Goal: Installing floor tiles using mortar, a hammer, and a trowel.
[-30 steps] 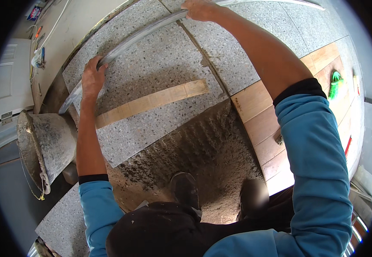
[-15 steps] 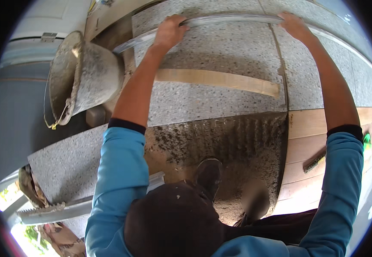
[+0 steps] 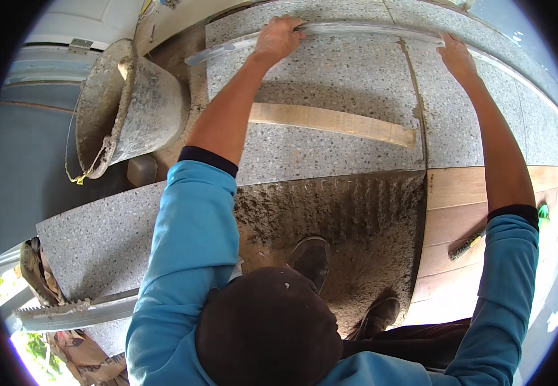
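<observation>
A long grey straightedge (image 3: 369,31) lies across the speckled grey floor tiles (image 3: 343,71) at the top of the view. My left hand (image 3: 277,40) grips it left of centre, fingers curled over the bar. Farther right my right hand (image 3: 456,59) has its fingers curled on the same bar. A pale wooden batten (image 3: 330,120) rests on the tile between my arms, partly behind my left forearm. Below that tile is a bed of ridged grey mortar (image 3: 330,206), with my shoes (image 3: 311,260) at its lower part.
A dirty bucket (image 3: 150,106) stands at the left beside a grey step and white door (image 3: 63,22). A loose tile (image 3: 105,238), notched metal tool (image 3: 79,314) and paper sack (image 3: 89,357) lie lower left. Wood-look tiles (image 3: 459,185) on the right hold a brush-like tool (image 3: 465,246) and green object.
The view has swung round, so the straightedge runs more level across it and the bucket sits higher. Both hands stay on the bar and appear farther right in the picture.
</observation>
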`<move>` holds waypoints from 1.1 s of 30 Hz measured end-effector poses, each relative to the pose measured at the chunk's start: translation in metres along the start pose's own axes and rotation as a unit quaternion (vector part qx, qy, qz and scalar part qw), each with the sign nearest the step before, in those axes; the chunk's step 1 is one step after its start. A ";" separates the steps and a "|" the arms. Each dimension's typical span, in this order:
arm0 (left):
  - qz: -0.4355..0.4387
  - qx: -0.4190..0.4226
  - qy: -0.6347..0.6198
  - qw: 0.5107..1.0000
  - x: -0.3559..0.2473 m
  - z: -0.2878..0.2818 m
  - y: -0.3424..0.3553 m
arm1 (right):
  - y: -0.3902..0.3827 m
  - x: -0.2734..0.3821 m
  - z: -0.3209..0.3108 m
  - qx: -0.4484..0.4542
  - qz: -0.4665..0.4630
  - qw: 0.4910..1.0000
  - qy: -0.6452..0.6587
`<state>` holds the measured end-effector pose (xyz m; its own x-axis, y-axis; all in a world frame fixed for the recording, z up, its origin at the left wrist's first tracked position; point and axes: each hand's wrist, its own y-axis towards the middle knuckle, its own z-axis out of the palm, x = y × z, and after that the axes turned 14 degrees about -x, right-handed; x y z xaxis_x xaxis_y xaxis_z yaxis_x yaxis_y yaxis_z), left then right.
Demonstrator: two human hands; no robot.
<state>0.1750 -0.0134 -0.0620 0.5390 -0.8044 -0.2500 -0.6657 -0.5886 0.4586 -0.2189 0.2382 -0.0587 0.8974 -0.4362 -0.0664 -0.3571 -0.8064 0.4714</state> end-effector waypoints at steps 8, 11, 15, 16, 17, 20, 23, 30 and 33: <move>0.107 -0.057 -0.016 0.992 0.019 0.013 0.010 | -0.051 -0.017 -0.002 -0.036 0.081 0.990 0.112; 0.110 -0.049 -0.031 0.992 0.022 0.010 0.013 | -0.083 0.010 -0.016 -0.081 0.054 0.977 0.187; 0.105 -0.018 0.013 0.994 0.028 0.011 0.010 | -0.116 0.035 -0.035 -0.084 0.059 0.970 0.221; 0.103 -0.024 0.010 0.994 0.029 0.012 0.008 | -0.125 0.038 -0.038 -0.083 0.060 0.966 0.236; 0.107 -0.018 0.007 0.994 0.031 0.013 0.008 | -0.132 0.039 -0.042 -0.101 0.049 0.964 0.241; 0.089 0.023 0.023 0.995 0.037 0.013 0.010 | -0.147 0.026 -0.053 -0.126 0.025 0.969 0.212; 0.110 0.032 0.070 0.991 0.030 0.003 0.011 | -0.163 0.002 -0.069 -0.091 0.012 0.971 0.219; 0.200 -0.089 -0.008 0.976 -0.082 -0.060 -0.048 | -0.203 -0.059 -0.138 0.130 -0.017 0.980 0.153; 0.143 0.055 -0.140 0.978 -0.142 -0.063 -0.076 | -0.234 -0.076 -0.172 0.197 -0.037 0.976 0.086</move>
<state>0.1815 0.1511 -0.0075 0.1705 -0.9193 -0.3548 -0.8284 -0.3287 0.4535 -0.1589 0.5287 -0.0132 0.9423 -0.3257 0.0769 -0.3321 -0.9385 0.0942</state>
